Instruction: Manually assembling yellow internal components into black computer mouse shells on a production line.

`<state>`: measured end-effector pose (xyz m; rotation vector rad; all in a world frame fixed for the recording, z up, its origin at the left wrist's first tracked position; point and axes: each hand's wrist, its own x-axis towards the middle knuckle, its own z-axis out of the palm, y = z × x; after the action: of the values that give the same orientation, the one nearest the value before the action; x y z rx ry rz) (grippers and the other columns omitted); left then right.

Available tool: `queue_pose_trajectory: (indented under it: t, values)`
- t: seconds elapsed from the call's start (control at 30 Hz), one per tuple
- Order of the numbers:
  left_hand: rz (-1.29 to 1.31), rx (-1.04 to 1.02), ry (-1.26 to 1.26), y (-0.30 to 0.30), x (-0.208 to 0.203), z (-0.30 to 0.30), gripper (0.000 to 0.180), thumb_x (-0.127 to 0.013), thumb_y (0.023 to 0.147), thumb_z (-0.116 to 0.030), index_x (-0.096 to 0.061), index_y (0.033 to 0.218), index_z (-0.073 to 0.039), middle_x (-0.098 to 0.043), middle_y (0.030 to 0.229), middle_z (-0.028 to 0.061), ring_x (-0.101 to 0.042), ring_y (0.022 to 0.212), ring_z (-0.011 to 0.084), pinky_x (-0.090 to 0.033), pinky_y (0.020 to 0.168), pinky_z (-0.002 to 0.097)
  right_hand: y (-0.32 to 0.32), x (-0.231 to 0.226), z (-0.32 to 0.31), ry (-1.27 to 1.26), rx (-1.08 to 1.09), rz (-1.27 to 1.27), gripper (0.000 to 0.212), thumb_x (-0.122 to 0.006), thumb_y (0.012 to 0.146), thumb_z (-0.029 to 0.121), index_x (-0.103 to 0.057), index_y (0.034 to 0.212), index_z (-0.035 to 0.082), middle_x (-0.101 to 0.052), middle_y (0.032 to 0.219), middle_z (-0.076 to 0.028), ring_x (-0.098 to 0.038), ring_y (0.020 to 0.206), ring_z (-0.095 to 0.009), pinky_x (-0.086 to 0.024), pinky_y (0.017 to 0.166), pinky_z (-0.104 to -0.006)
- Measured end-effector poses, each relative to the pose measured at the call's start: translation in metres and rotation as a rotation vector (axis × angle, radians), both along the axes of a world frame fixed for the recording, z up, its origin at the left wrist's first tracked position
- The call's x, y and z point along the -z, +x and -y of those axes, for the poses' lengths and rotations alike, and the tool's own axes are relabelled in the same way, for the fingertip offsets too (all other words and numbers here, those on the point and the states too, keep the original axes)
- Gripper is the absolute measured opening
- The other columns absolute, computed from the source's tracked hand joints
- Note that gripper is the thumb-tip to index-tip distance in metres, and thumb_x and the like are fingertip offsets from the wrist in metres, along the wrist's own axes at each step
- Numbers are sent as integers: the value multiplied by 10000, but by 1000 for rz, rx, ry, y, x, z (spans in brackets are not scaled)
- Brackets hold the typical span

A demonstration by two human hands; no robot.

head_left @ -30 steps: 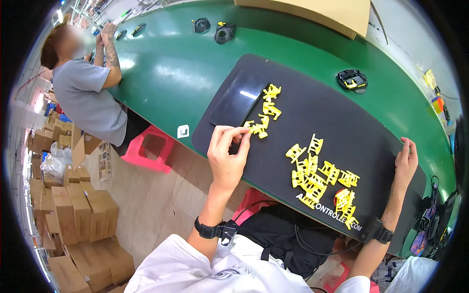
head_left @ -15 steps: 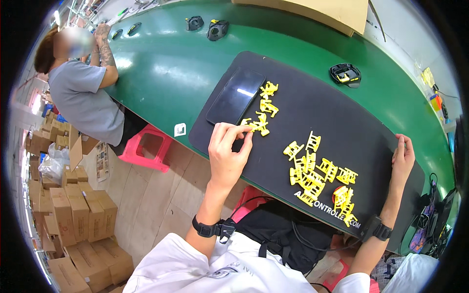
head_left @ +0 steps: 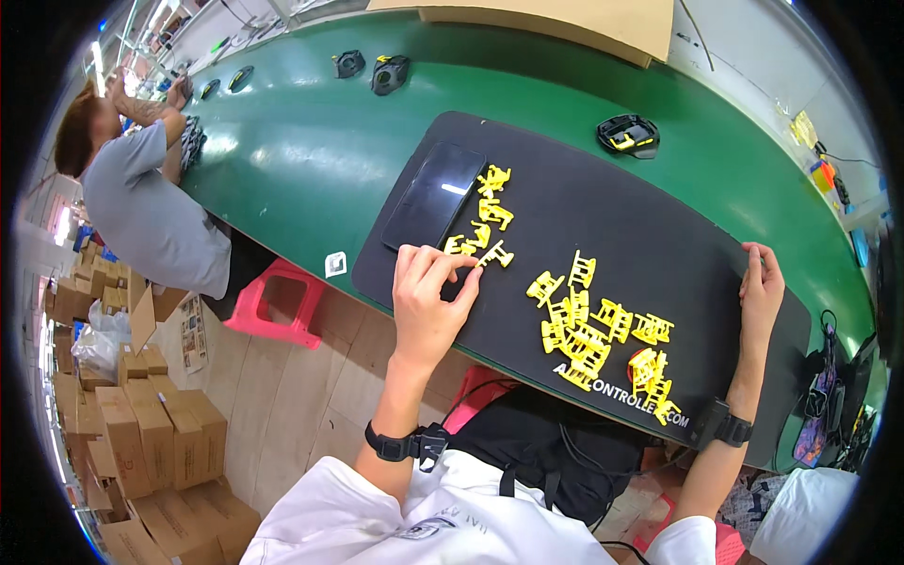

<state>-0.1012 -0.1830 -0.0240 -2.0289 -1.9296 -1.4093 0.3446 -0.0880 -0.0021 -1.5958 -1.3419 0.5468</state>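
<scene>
My left hand (head_left: 428, 297) pinches a yellow plastic piece (head_left: 495, 254) with small rungs between thumb and forefinger, low over the black mat (head_left: 621, 226). Right by those fingertips lies a loose row of other yellow pieces (head_left: 494, 212), alongside a dark glossy phone-like slab (head_left: 435, 198). A bigger pile of yellow ladder-shaped pieces (head_left: 582, 339) is spread over the near middle of the mat. To its right, a smaller heap of yellow pieces (head_left: 650, 372) partly covers something red. My right hand (head_left: 761, 292) rests at the mat's right side, fingers loosely extended, with nothing visible in it.
The mat lies on a long green table (head_left: 311, 151). Beyond it sit a black shell with yellow parts (head_left: 628, 137), other black shells (head_left: 389, 75) and a cardboard box (head_left: 565, 28). A co-worker (head_left: 155, 207) sits at the left, near a pink stool (head_left: 280, 301) and stacked cartons (head_left: 174, 433).
The piece in my left fingers has come slightly away from the row and turned. My right hand stays at the mat's side. The co-worker's arms have shifted, and the whole view has moved a little.
</scene>
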Motion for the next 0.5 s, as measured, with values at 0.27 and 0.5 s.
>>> queue_pose_trajectory:
  t: [0.27,0.5]
  values:
    - [-20,32,-10,4,-1,2,226,-851,741,-28,-788,948,-93,-568,782,15,-531,863,213,-467,764,357,-6,-4,0,10,5,63,250,-571,1096,259,-724,1085,61,-420,597,87,-348,504,-12,-278,490,-230]
    - [-55,20,-15,3,0,2,220,-837,760,-48,-788,971,-89,-553,787,22,-525,865,226,-464,767,362,-6,-5,3,17,14,43,243,-579,1091,253,-728,1072,62,-479,596,72,-377,504,-17,-291,491,-235]
